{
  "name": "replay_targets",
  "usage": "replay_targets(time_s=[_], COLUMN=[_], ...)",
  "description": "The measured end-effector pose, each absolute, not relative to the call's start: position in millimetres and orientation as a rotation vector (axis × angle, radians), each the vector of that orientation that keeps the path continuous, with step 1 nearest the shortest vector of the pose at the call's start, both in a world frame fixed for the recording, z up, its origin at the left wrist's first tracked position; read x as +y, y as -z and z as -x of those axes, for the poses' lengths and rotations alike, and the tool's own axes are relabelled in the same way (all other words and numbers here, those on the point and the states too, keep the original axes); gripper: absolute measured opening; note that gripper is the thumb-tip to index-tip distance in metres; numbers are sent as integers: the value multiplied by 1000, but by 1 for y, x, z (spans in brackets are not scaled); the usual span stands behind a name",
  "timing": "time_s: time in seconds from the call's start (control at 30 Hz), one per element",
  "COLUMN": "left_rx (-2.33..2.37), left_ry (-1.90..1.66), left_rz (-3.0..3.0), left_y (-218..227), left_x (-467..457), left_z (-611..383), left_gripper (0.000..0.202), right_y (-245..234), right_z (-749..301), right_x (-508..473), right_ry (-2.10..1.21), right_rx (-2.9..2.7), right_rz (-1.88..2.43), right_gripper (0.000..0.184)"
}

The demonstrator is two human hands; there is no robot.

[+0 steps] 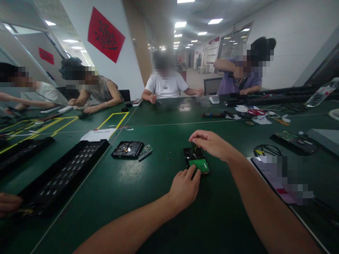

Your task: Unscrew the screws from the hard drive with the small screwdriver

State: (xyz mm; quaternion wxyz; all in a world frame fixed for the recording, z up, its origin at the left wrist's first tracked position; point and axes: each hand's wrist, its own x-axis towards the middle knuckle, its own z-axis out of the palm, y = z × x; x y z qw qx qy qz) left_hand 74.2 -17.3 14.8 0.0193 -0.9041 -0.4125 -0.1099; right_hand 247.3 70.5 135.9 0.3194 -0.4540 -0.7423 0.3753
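A hard drive with a green circuit board lies on the table in front of me. The fingers of my left hand are bent and rest on its near left edge and the board, holding it against the table. Above the drive's far half, my right hand is closed in a pinch around a dark, upright screwdriver. Its lower end meets the drive, but the contact point is too dark to make out. Several tiny screws lie loose to the left.
Left of the screws are another hard drive and a loose circuit board. A long black tray stands further left, with another person's hand at its near end. A phone, cable and third drive lie right.
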Motion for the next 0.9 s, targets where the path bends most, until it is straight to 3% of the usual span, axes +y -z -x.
replay_targets(time_s=[0.23,0.47,0.9], left_rx=[-1293,-1289,-1349], left_ry=[337,308,342], left_rz=[2833,2835,2860], left_y=[-20,-20,-22], left_x=[-19,-18,-16], left_z=[-73,-73,-71], left_gripper=[44,46,48], right_y=[-135,-134,-130], right_z=[-245,-240,-240], right_x=[67,70,72], right_ry=[-1208,-1109,-1333], right_rx=[-1945,-1839,-1770], right_rz=[1193,1191,1134], right_gripper=[41,24,26])
